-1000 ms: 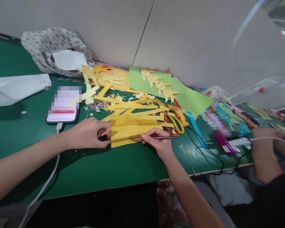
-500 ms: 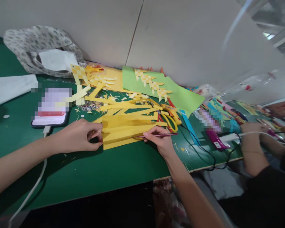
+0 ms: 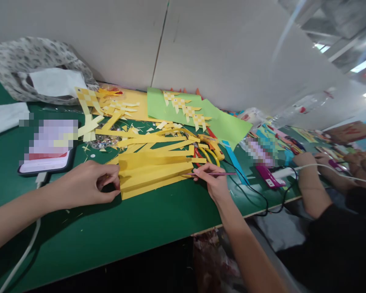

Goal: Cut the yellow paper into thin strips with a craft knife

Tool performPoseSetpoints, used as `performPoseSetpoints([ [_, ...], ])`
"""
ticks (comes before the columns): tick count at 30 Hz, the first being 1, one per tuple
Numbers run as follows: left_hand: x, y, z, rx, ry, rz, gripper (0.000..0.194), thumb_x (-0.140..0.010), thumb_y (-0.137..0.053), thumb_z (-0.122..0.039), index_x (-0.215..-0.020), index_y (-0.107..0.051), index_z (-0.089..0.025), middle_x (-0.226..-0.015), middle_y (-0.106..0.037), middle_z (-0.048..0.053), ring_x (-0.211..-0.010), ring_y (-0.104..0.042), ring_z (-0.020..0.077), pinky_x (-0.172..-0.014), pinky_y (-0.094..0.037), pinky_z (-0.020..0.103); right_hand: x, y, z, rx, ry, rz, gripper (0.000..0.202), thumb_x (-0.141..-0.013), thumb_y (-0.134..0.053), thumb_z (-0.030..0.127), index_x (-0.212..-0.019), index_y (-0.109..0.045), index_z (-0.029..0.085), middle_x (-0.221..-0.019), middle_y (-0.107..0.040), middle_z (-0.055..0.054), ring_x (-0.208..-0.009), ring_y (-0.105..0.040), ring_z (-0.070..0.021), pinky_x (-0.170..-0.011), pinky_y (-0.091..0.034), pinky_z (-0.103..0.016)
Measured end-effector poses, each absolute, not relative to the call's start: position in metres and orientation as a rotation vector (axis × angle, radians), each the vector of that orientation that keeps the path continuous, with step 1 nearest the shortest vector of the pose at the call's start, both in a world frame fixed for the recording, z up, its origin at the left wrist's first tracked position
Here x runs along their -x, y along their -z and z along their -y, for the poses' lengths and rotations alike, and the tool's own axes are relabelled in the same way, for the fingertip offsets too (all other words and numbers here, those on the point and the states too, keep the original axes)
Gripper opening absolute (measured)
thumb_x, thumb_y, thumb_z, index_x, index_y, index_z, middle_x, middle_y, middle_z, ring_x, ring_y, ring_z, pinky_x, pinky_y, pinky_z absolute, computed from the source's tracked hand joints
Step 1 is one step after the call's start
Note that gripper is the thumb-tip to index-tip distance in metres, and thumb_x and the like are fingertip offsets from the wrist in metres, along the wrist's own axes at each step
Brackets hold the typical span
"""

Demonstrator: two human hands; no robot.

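Note:
A yellow sheet of paper (image 3: 155, 173), creased lengthwise, lies on the green table in front of me. At its left edge, my left hand (image 3: 99, 181) is closed, thumb and fingers pinching the paper. My right hand (image 3: 212, 177) grips a thin purplish-pink stick (image 3: 221, 174), pen-like, its left tip touching the sheet near the right end. Whether the stick is a pen or a plain rod I cannot tell. Yellow paper strips (image 3: 154, 140) lie just behind the sheet. Yellow-handled scissors (image 3: 212, 154) rest beyond my right hand, partly covered.
A phone (image 3: 49, 146) with a white cable lies left. Woven paper fish (image 3: 186, 110) sit on green card (image 3: 228, 122) by the wall. A yellow glue gun (image 3: 212, 144), its black cord, a blue strip (image 3: 236, 162) and a magenta power bank (image 3: 270, 177) lie right, near another person's arm (image 3: 311, 183).
My right hand has slid the stick's tip rightward along the sheet toward its right end. My left hand keeps its pinch. The camera view has shifted slightly right.

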State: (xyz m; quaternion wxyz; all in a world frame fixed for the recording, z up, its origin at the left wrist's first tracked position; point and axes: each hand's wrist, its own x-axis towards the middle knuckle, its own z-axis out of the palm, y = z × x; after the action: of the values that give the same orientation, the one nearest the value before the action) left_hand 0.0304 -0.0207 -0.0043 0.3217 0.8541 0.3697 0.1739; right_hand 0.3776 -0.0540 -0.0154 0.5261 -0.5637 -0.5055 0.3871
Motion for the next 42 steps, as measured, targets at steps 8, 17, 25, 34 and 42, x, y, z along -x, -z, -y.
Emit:
performPoseSetpoints([
  [8,-0.025,-0.002,0.022,-2.549,-0.445,-1.023,0.015,-0.074,-0.057,-0.032,-0.066,-0.048,-0.022,-0.05,-0.044,-0.008,-0.044,-0.044,0.0077,-0.045,-0.032,0.023,-0.363,0.014,0.06,1.268,-1.005,1.272,0.019,-0.066,-0.08,0.033,-0.062,-0.067,0.02,-0.056,-0.068,0.001,-0.051,-0.062,-0.0146,-0.053,-0.049,-0.027],
  [17,-0.03,0.002,0.024,-2.639,-0.733,-1.019,0.025,-0.084,-0.056,-0.042,-0.101,-0.056,-0.024,-0.103,-0.067,0.002,-0.096,-0.063,0.0221,-0.074,-0.05,0.031,-0.315,0.005,0.074,1.303,-1.14,1.284,0.019,-0.068,-0.078,0.031,-0.063,-0.065,0.02,-0.055,-0.066,0.001,-0.053,-0.062,-0.0138,-0.055,-0.047,-0.026],
  [25,-0.037,0.016,0.026,-2.683,-0.595,-0.985,0.031,-0.092,-0.046,-0.049,-0.107,-0.059,-0.025,-0.104,-0.069,0.005,-0.095,-0.065,0.0247,-0.073,-0.052,0.034,-0.293,0.002,0.077,1.366,-1.146,1.241,0.02,-0.068,-0.077,0.031,-0.061,-0.063,0.02,-0.054,-0.066,0.001,-0.052,-0.062,-0.0146,-0.053,-0.045,-0.027],
  [34,-0.038,0.014,0.023,-2.534,-0.541,-1.026,0.038,-0.089,-0.049,-0.054,-0.107,-0.061,-0.023,-0.104,-0.067,0.006,-0.096,-0.063,0.025,-0.077,-0.052,0.034,-0.292,0.001,0.072,1.404,-1.108,1.235,0.018,-0.068,-0.076,0.03,-0.061,-0.063,0.02,-0.054,-0.066,0.0,-0.052,-0.062,-0.0148,-0.052,-0.045,-0.027],
  [42,-0.039,0.012,0.022,-2.446,-0.511,-1.042,0.04,-0.086,-0.051,-0.056,-0.107,-0.06,-0.024,-0.104,-0.067,0.006,-0.098,-0.062,0.0259,-0.078,-0.052,0.036,-0.292,0.003,0.073,1.426,-1.113,1.213,0.019,-0.066,-0.077,0.031,-0.059,-0.063,0.02,-0.054,-0.067,0.0,-0.052,-0.062,-0.015,-0.052,-0.046,-0.027],
])
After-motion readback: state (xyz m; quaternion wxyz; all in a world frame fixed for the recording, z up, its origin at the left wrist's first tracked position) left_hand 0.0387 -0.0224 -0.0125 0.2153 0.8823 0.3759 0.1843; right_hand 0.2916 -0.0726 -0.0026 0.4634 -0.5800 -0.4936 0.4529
